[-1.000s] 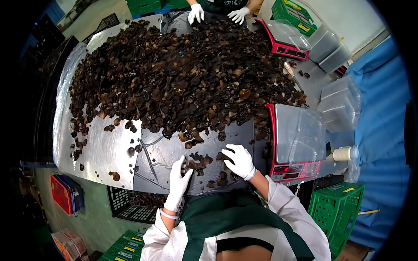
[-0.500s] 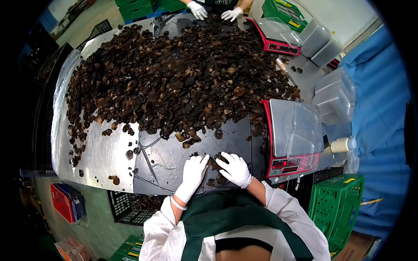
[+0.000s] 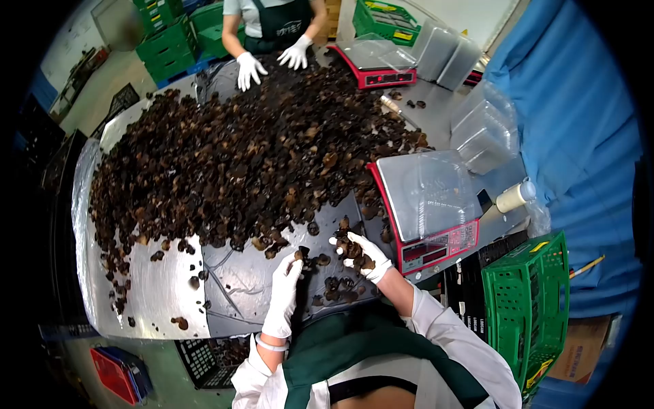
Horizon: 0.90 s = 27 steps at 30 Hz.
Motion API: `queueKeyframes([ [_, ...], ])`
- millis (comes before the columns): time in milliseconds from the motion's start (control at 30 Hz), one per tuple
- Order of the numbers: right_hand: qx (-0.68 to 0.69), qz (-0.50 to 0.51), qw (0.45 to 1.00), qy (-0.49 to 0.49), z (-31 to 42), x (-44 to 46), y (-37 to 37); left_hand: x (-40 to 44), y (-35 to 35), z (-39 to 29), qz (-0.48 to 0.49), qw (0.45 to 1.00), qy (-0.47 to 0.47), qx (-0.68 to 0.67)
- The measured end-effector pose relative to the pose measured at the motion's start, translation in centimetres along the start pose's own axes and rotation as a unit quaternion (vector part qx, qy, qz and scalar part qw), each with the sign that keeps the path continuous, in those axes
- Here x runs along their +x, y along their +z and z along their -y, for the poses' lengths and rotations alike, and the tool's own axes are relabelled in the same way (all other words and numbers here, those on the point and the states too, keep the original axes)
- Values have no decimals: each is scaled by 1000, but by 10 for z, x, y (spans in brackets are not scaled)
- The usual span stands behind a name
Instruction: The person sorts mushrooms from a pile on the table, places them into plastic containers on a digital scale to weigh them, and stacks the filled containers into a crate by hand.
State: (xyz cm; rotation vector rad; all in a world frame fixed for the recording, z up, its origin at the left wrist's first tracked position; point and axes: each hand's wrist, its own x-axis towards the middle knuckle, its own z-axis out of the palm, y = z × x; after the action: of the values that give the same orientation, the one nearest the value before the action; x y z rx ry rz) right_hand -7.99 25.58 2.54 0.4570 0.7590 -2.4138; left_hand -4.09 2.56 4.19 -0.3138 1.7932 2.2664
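A wide heap of dark brown wood ear mushrooms (image 3: 225, 157) covers much of the metal table (image 3: 160, 293). My left hand (image 3: 281, 300), white-gloved, pinches one wood ear piece (image 3: 302, 253) at its fingertips. Wood ear pieces (image 3: 351, 249) fill my right hand (image 3: 371, 259), whose gloved fingers curl round them near the scale. Between me and the heap, a few loose wood ears (image 3: 335, 289) lie on the dark sheet, just below both hands.
A red-framed scale (image 3: 426, 194) stands at my right, and a second scale (image 3: 378, 58) farther back. Clear plastic boxes (image 3: 484, 133) and a cream bottle (image 3: 516, 196) sit beyond. Green crates (image 3: 524, 307) stack at right. Across the table, another person's gloved hands (image 3: 251, 69) touch the heap.
My hands have lifted off the sheet and moved apart, with wood ears now visible in both. The view has shifted, and the other person's hands have spread over the heap.
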Motion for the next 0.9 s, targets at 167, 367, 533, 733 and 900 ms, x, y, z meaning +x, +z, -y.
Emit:
queueKeyframes([
  [167, 19, 65, 995, -72, 49, -35, 12, 15, 47, -12, 93, 992, -22, -87],
  [367, -84, 33, 966, -243, 148, -109, 5, 22, 160, -50, 171, 978, 74, 95],
  [533, -170, -42, 933, -314, 198, -132, -43, 30, 236, -44, 218, 849, 356, 323],
  [733, -186, -45, 933, -306, 228, -155, -72, 35, 265, -15, 124, 723, 425, 530],
  [900, -404, -58, 862, -299, 240, -165, -69, 47, 279, -7, 49, 728, 400, 556],
])
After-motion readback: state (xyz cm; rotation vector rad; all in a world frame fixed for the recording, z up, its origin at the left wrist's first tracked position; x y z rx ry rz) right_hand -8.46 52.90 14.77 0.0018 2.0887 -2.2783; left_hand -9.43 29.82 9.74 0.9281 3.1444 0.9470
